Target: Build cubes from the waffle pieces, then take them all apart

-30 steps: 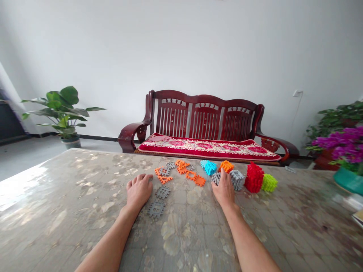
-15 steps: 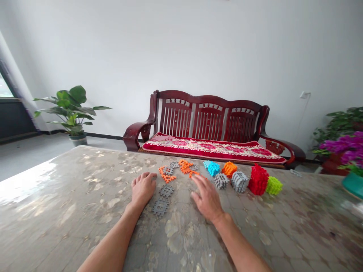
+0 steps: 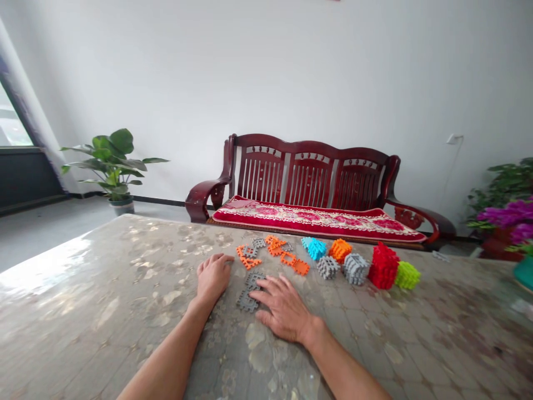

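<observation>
My left hand [image 3: 213,277] lies flat on the table [image 3: 104,294], fingers loosely together, holding nothing, just left of two flat grey waffle pieces [image 3: 249,294]. Stretched out with fingers spread, my right hand [image 3: 283,308] rests with its fingertips on the nearer grey piece. Beyond the hands lie several flat orange pieces [image 3: 291,261] mixed with small grey ones. To the right stands a row of built cubes: blue [image 3: 315,248], orange [image 3: 340,249], two grey [image 3: 353,268], red [image 3: 383,266] and lime green [image 3: 407,275].
A dark red wooden bench [image 3: 310,183] with a red patterned cushion stands behind the table. A potted green plant [image 3: 113,161] is on the floor at the left. Purple flowers in a teal pot [image 3: 522,244] sit at the table's right edge.
My right hand has drawn back from the cubes and swung left, coming down onto the grey flat pieces. My left hand has stayed in place. The view has shifted slightly.
</observation>
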Motion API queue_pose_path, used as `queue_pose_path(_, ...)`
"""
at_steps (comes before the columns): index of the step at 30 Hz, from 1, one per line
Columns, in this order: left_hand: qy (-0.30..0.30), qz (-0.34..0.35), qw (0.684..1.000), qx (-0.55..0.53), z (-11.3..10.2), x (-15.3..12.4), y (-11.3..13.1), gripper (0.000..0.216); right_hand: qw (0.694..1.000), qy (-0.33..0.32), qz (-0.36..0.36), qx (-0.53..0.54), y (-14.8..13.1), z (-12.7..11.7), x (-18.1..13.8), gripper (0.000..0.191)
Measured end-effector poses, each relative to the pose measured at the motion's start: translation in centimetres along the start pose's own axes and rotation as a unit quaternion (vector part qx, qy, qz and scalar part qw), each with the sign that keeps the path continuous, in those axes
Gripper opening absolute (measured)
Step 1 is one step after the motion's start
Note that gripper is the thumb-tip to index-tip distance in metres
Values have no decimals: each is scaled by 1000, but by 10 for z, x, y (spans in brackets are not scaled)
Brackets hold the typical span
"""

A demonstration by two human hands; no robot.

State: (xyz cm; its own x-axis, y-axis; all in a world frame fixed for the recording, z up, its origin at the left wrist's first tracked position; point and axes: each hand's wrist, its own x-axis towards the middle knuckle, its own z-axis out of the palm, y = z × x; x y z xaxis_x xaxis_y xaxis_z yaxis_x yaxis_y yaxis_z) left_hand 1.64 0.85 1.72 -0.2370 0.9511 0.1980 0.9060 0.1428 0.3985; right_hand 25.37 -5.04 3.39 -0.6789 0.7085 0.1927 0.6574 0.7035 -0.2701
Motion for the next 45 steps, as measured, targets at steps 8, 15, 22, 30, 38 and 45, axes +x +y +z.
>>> queue_pose_path(8,5,-1,1000,11,-2,-1,2,42,989,121,85,12,35,-10,-14,39)
queue_pose_path(15,8,2,1000,16,-1,-1,2,43,996,52,67,17,50,1,-2,49)
queue_pose_path(22,6,10,1000,27,-2,-2,2,43,988,94,104,-61,33,0,3,22)
queue_pose_path(30,5,5,1000,29,-5,-4,5,43,959,166,210,-97,30,0,2,30)
queue_pose_path(38,8,8,1000,23,-3,-4,4,42,923,169,345,-34,47,-6,-5,31)
queue_pose_path(45,3,11,1000,23,-5,-4,5,42,941,191,275,-46,39,-4,-19,41)
